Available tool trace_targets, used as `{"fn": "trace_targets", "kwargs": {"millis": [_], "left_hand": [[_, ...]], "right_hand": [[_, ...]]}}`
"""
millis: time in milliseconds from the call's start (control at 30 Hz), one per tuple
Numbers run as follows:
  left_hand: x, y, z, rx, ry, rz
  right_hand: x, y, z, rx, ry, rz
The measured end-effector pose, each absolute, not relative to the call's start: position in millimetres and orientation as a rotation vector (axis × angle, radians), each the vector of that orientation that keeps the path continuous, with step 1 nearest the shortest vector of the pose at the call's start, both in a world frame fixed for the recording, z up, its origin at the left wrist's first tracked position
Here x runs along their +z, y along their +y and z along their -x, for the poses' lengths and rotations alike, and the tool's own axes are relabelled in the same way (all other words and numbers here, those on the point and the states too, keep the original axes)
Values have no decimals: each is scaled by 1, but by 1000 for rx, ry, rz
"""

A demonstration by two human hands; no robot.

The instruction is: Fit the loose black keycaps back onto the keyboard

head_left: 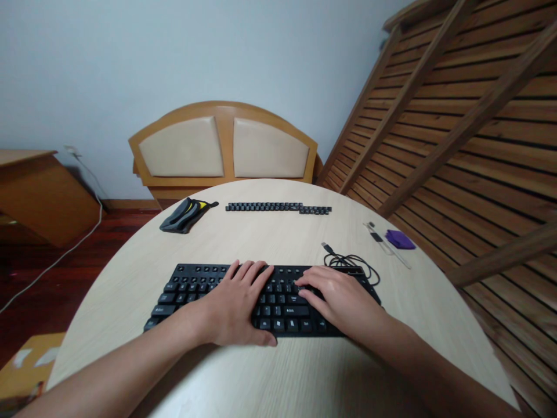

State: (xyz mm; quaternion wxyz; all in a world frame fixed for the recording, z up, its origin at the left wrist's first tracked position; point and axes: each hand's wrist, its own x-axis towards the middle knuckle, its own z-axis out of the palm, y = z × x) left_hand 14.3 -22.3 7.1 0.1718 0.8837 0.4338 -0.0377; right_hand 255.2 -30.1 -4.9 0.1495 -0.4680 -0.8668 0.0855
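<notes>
A black keyboard (296,325) lies on the round table in front of me. Its top rows show bare key mounts with the caps off, while the lower rows carry their keycaps. My left hand (232,305) rests flat across the middle of the keyboard, fingers spread, thumb along the near edge. Over the right part, my right hand (337,293) has thumb and index finger bent together at a small black keycap (300,287); the fingers partly hide it. Farther back, loose keycaps (265,206) sit in neat rows on the tabletop.
Behind the keyboard's right side lies its coiled USB cable (352,262). A grey and black pouch with yellow (185,216) is at the back left. At the right are a purple cloth (399,239) and a thin wire tool (394,251). Slatted wood (435,145) leans beyond the table.
</notes>
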Motion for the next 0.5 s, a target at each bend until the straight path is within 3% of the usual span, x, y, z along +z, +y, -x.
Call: {"fn": "trace_targets", "kwargs": {"millis": [267, 500], "left_hand": [[4, -22, -14, -108, 1232, -2541], [-1, -21, -12, -42, 1211, -2571]], "right_hand": [[-1, -32, -249, 60, -2599, 1346], [2, -32, -248, 203, -2508, 1437]]}}
